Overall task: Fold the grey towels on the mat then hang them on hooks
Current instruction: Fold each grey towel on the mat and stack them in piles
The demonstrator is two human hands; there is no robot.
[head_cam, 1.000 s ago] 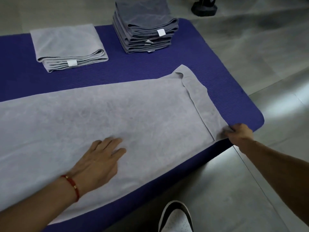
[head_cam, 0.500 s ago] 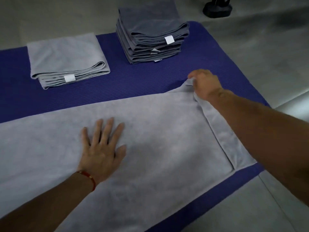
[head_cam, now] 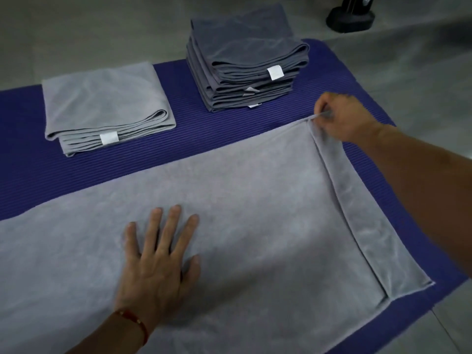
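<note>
Since half a second ago, little moved: right hand (head_cam: 343,117) still pinches far right corner of large light grey towel (head_cam: 242,213), spread across blue ribbed mat (head_cam: 178,146). Left hand (head_cam: 159,261) presses flat, fingers straight, near middle. I see folded towels far side.

No words or numbers can be read. The small white tag (head_cam: 109,138) on the folded light grey towel (head_cam: 102,103) and the white tag (head_cam: 274,73) on the dark grey towel stack (head_cam: 245,60) look blank.
</note>
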